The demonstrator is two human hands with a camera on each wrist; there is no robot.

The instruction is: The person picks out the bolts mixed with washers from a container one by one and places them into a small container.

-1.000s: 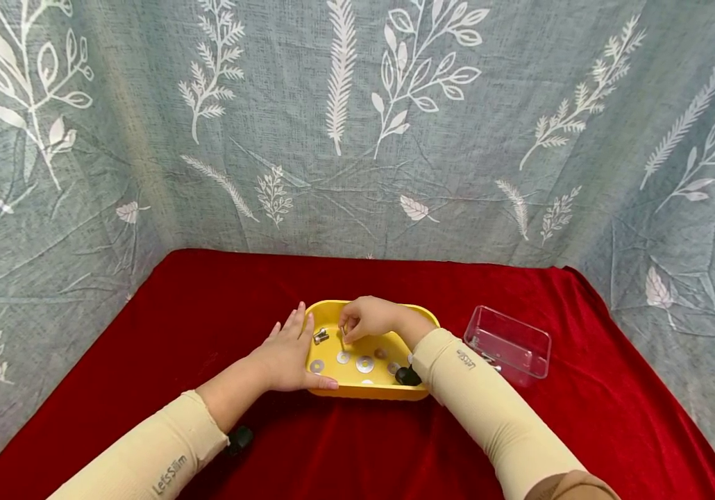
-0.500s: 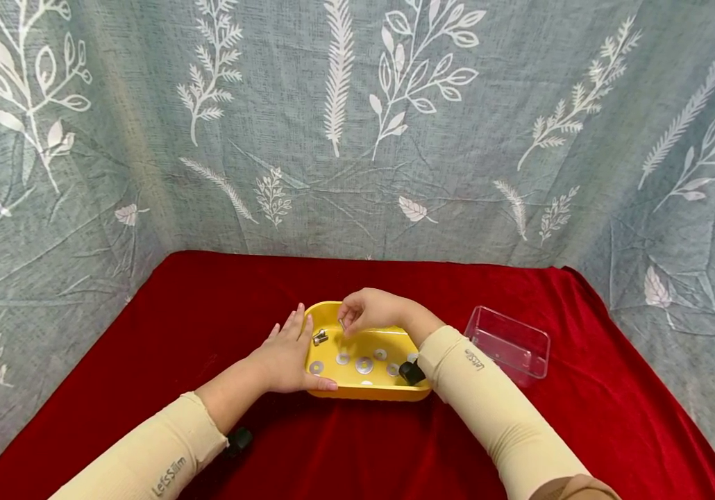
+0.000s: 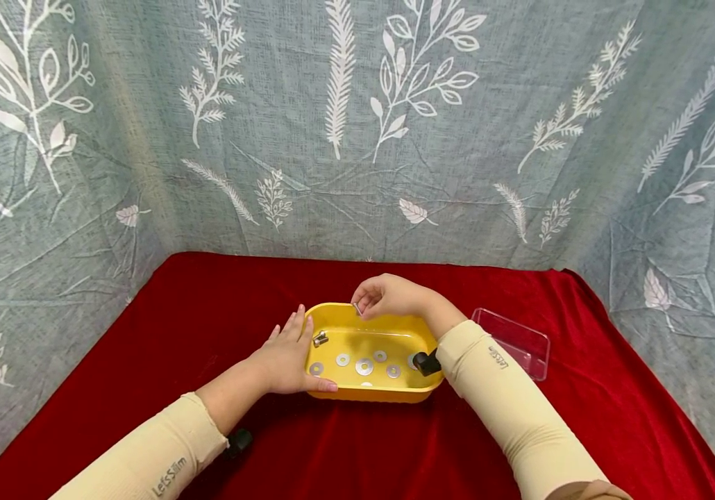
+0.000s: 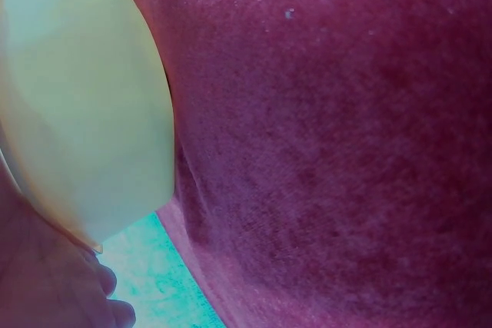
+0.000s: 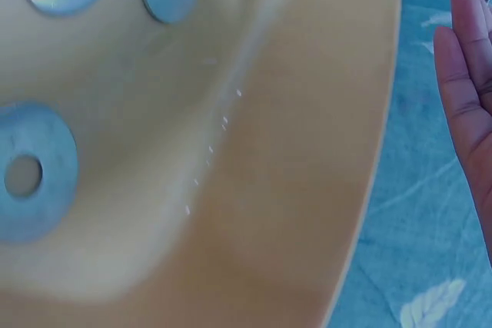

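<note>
Red velvet cloth [image 3: 232, 292] spans the lower frame, leaf-print curtain [image 3: 307, 125] above; at centre, the left hand [image 3: 284, 357] rests straight-fingered against a yellow tray [image 3: 370, 396], the right hand [image 3: 391, 295] pinching apparently a bolt [image 3: 358, 310].

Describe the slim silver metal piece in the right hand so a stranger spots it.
On red velvet cloth sits a yellow oblong tray. By its far rim, the right hand pinches the slim silver piece, held, unlike the flat round metal washers.

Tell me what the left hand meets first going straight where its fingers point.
Likely the yellow bin, since the left hand overlaps its near rim. Past the fingertips, red cloth runs to the curtain, though depth is unclear.
</note>
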